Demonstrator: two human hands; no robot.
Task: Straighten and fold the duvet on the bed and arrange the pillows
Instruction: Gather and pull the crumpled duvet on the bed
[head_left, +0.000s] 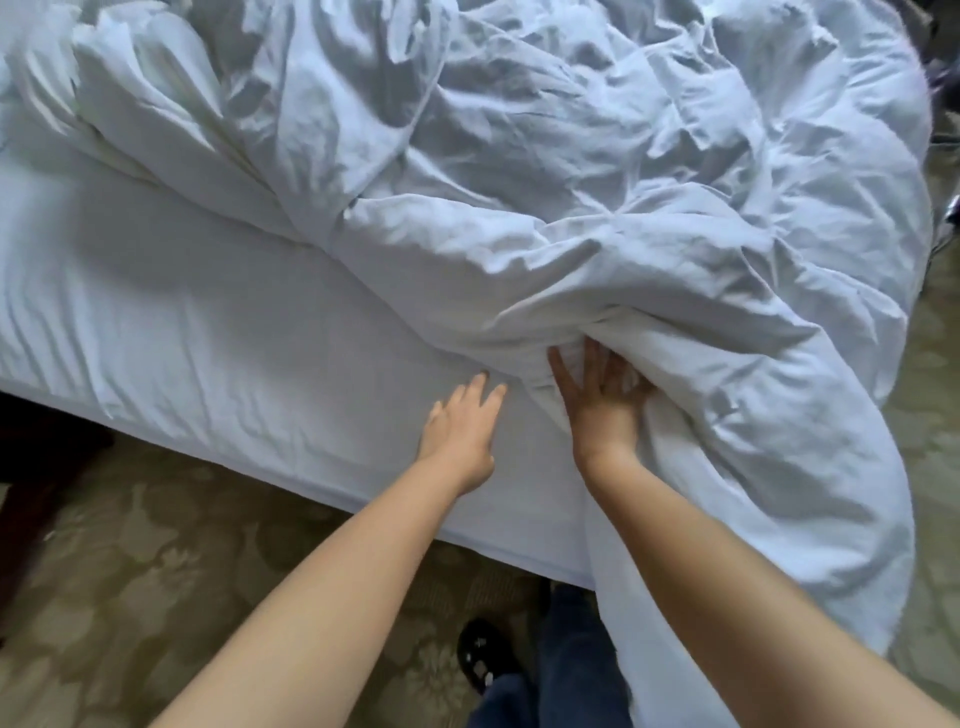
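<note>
A crumpled white duvet (597, 182) lies heaped over the right and far side of the bed, and its near edge spills over the bed's corner toward the floor. My right hand (602, 400) is palm up with its fingers spread, pushed under a fold at the duvet's near edge. My left hand (460, 431) reaches out flat over the bare white sheet (182, 322), fingertips close to that same fold, holding nothing. A bunched white mass, perhaps a pillow (130, 78), sits at the far left.
The bed's near edge (291, 467) runs diagonally across the view. Patterned beige carpet (156, 597) covers the floor below it. My legs in dark trousers and a black shoe (483, 660) stand by the bed corner. Dark furniture (31, 467) stands at the left.
</note>
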